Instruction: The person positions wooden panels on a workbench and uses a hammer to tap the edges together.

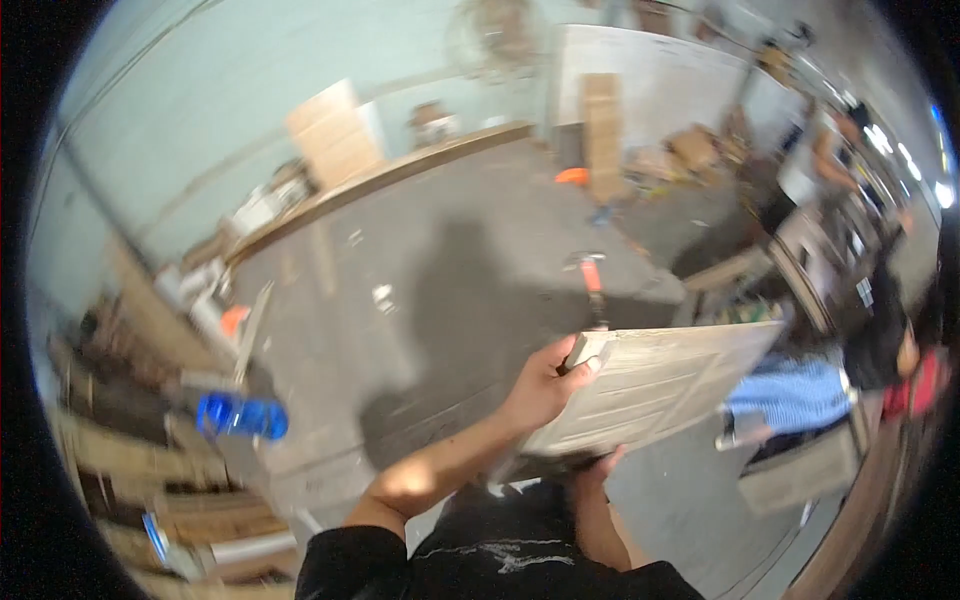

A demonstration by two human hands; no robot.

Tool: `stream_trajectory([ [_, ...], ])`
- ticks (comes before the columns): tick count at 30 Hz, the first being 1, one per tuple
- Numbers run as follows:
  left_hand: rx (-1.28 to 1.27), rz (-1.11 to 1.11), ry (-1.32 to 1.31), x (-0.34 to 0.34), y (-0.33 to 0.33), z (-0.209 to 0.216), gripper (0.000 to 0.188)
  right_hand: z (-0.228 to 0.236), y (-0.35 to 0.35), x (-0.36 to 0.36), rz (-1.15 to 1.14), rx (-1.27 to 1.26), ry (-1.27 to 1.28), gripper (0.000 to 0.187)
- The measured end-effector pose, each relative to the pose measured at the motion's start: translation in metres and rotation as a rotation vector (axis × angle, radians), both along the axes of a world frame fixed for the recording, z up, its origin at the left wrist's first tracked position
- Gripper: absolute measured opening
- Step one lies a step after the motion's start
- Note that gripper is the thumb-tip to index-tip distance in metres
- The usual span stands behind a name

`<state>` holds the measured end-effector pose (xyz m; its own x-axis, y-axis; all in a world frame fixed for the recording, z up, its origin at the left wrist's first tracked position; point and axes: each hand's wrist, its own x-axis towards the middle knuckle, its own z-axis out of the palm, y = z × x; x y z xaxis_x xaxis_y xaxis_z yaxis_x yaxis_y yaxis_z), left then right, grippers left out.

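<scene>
My left hand [543,388] grips the pale wooden panel [668,384] at its left edge, and my right hand [597,474], partly hidden, holds the near edge.

No lettering, number or sign can be read anywhere. A pale print [515,556] stands on the front of the black shirt [465,528], too blurred to tell letters from drawing.

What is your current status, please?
Left hand gripping pale rectangular wooden panel; right hand at its lower edge; red-handled hammer on flat grey tabletop beyond.
</scene>
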<state>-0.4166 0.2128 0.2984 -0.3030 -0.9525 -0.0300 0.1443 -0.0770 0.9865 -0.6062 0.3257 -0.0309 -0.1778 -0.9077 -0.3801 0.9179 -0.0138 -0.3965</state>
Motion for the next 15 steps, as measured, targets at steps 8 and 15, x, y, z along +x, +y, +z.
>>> stream_trajectory([
  [8, 0.160, -0.191, 0.071, 0.238, 0.080, -0.052, 0.072, 0.144, -0.073, -0.045, -0.090, 0.154, 0.951, 0.067],
  [15, 0.253, 0.523, -0.036, 0.215, 0.071, -0.143, 0.063, 0.177, -0.210, 0.021, 0.242, -0.134, 1.320, 0.051],
])
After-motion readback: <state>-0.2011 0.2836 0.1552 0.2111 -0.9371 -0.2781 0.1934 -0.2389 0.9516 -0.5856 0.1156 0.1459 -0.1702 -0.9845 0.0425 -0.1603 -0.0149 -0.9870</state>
